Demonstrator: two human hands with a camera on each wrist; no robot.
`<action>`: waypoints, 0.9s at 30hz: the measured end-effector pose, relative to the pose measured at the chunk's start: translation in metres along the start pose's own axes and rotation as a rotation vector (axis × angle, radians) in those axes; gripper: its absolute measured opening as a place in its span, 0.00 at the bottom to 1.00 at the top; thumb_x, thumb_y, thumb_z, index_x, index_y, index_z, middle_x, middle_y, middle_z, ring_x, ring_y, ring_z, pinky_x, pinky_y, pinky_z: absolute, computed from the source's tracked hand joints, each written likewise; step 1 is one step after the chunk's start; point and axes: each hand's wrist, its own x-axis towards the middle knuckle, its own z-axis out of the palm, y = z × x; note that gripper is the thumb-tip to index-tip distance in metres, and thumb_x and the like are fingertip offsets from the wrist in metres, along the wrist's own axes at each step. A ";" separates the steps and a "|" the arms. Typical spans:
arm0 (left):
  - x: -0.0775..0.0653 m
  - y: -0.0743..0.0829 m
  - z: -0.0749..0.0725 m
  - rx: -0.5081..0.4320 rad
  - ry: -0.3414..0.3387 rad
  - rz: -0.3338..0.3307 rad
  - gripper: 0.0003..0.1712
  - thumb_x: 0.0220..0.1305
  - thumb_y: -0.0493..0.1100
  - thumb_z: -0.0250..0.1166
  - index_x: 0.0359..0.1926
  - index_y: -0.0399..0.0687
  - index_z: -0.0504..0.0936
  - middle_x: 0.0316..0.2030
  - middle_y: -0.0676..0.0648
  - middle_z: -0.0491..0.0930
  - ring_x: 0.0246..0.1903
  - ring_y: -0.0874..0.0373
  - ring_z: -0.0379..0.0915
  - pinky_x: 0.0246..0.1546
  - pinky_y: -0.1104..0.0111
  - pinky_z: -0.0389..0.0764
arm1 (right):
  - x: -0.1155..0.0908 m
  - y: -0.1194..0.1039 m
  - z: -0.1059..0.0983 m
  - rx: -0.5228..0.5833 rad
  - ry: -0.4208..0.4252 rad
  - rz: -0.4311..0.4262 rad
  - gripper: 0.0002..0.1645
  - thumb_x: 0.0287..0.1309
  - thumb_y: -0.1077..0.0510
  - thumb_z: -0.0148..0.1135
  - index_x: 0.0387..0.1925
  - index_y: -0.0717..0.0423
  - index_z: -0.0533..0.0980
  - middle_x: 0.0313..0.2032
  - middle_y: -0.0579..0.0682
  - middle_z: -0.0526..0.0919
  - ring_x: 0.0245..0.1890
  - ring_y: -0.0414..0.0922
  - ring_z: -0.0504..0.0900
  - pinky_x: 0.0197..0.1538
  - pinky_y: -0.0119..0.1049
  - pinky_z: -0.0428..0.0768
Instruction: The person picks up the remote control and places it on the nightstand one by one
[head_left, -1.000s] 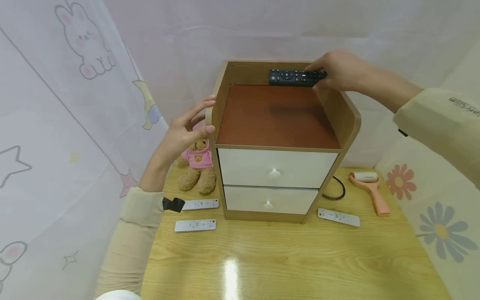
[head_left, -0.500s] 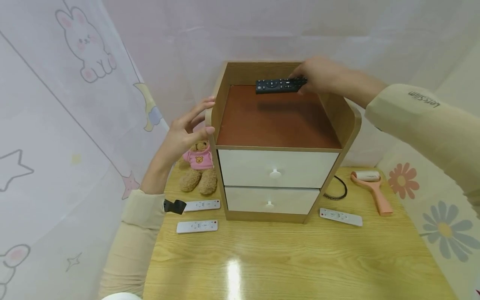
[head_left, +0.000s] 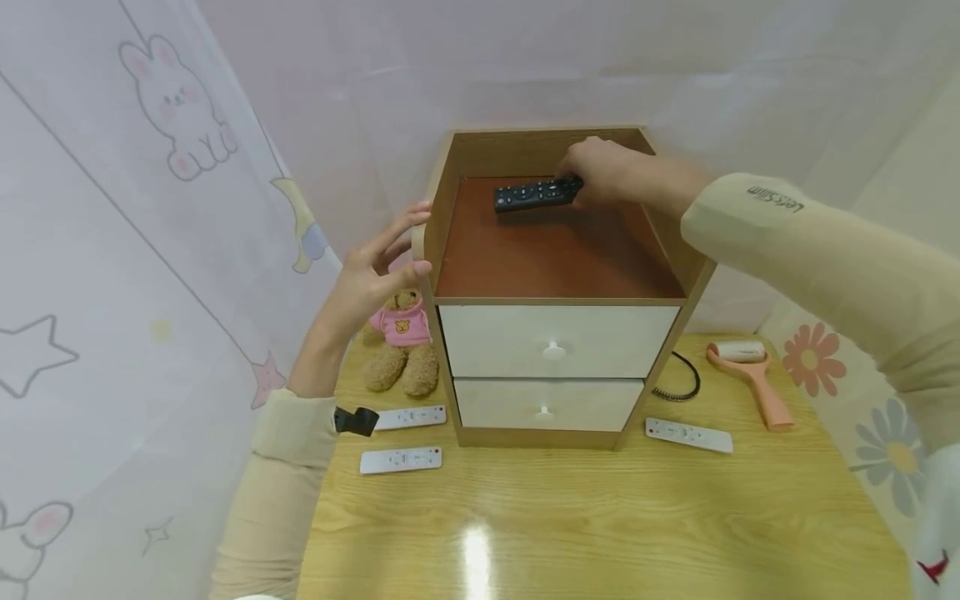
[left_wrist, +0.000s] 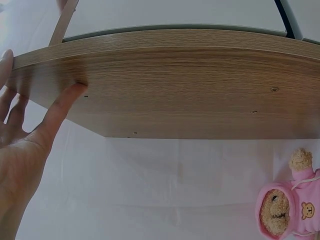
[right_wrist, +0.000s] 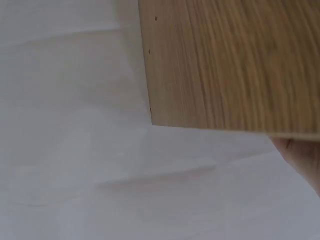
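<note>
A black remote control (head_left: 528, 196) is in my right hand (head_left: 596, 171), which grips its right end just over the reddish-brown top (head_left: 525, 250) of a small wooden cabinet (head_left: 536, 437). The remote's left end points a little downward, and its shadow falls on the surface. In the right wrist view the cabinet's side panel (right_wrist: 225, 75) hides the remote and most of that hand. My left hand (head_left: 367, 279) touches the raised left side panel (head_left: 440, 233) with its fingers spread. One fingertip presses the panel's outer face in the left wrist view.
Two white drawers (head_left: 555, 329) front the cabinet. A teddy bear (head_left: 405, 333) in pink sits left, near two white remotes (head_left: 401, 460). On the right lie another white remote (head_left: 688, 435), an orange-handled lint roller (head_left: 757, 379) and a black coiled cord (head_left: 686, 383). Printed cloth surrounds the table (head_left: 585, 525).
My right hand has carried the black remote left and forward from the back right corner, lowering it toward the cabinet top. My left hand stays on the left panel.
</note>
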 end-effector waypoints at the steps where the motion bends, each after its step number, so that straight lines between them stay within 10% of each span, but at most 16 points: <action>1: 0.000 0.000 0.000 0.001 0.000 0.000 0.33 0.65 0.30 0.60 0.69 0.43 0.64 0.72 0.54 0.56 0.67 0.46 0.59 0.50 0.69 0.79 | 0.001 0.000 0.001 0.000 -0.012 0.011 0.24 0.53 0.66 0.64 0.53 0.69 0.75 0.53 0.68 0.75 0.53 0.61 0.73 0.55 0.57 0.72; 27: 0.001 -0.008 -0.005 -0.010 -0.010 0.083 0.32 0.63 0.25 0.59 0.68 0.38 0.64 0.72 0.47 0.57 0.67 0.48 0.59 0.57 0.69 0.74 | 0.016 -0.009 0.028 0.001 -0.055 0.101 0.27 0.58 0.67 0.61 0.59 0.72 0.70 0.57 0.68 0.71 0.59 0.62 0.69 0.61 0.54 0.69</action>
